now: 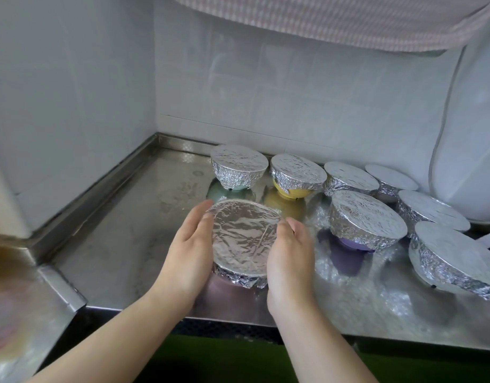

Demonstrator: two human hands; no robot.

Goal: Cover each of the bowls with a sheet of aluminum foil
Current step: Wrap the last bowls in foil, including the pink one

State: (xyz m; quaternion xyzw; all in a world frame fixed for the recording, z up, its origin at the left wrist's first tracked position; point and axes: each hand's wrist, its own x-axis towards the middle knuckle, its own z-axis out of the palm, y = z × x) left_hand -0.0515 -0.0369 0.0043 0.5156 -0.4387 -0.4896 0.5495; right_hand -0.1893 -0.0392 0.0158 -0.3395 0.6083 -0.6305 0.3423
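A foil-covered bowl (242,239) stands on the steel counter (122,230) in front of me. My left hand (190,247) cups its left side and my right hand (289,252) cups its right side, fingers curled round the foil at the rim. The foil over its top is wrinkled and folded down the sides. Several other bowls wrapped in foil stand behind and to the right: a green one (238,167), a yellow one (297,175), a purple one (365,219).
More foil-wrapped bowls (456,255) crowd the counter's right side, beside a large white appliance (475,150). Tiled walls close the left and back. A raised steel ledge (58,286) sits at the left front. The counter's front edge runs just below my wrists.
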